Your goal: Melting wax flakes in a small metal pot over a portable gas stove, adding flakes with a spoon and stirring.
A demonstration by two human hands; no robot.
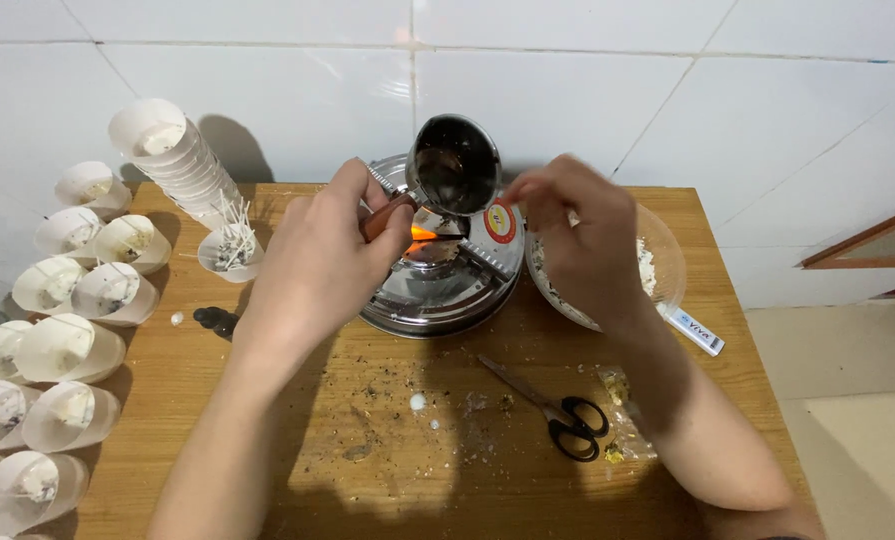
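My left hand grips the brown handle of a small steel pot, holding it tilted over a round steel burner where an orange flame shows. My right hand hovers with pinched fingers just right of the pot's rim, above a clear bowl of white flakes; whether it holds anything I cannot tell.
Many white paper cups with wicks lie along the table's left edge, and a stack of cups leans at the back. A small cup of wicks, black-handled scissors, a white tube and scattered crumbs lie on the wooden table.
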